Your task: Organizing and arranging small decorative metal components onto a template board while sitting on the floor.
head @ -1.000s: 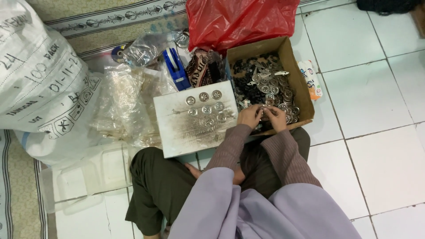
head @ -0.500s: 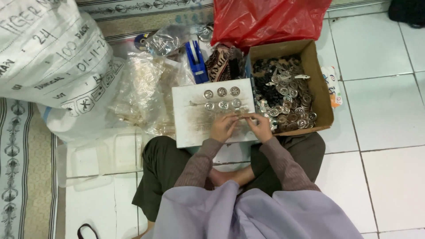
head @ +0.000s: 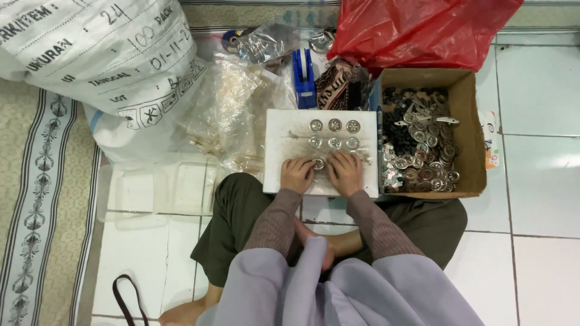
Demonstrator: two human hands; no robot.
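Both hands moved off the cardboard box (head: pixel 468 130) onto the white board (head: pixel 284 130) — left hand (head: pixel 297 175), right hand (head: pixel 345 173) pinched one metal disc (head: pixel 318 163) between them — rows lay just beyond.

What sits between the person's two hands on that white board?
In the head view, one small round metal disc lies on the white board between the left hand and right hand; both touch it.

Even, soft indoor light, fairly bright. A pale glare sits on the white floor tiles (head: pixel 544 160) at the right. Shadows are faint. The small metal discs (head: pixel 334 134) look slightly soft, perhaps from compression.
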